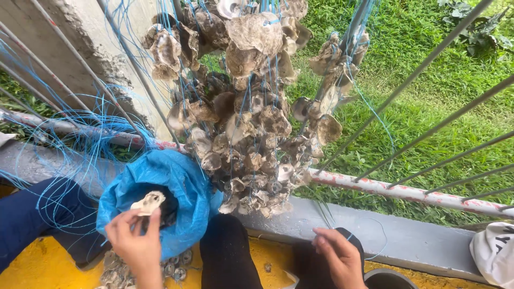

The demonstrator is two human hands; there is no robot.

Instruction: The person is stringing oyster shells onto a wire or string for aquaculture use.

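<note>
Chalky grey-white oyster shell (148, 203), flat and ragged-edged, sits pinched between the thumb and fingertips of the left hand (136, 243) at lower left of the frame, right over the mouth of a blue bag (182, 187). Right hand (338, 256), lower centre-right, has its fingers closed on a thin blue line (369, 251). Above the bag, a big cluster of strung shells (249, 118) hangs from blue twine against a railing (396, 190) with flaking red and white paint. Grass (444, 69) beyond it. Yellow floor (32, 273) below, with loose shells (115, 270) beside the left wrist.
</note>
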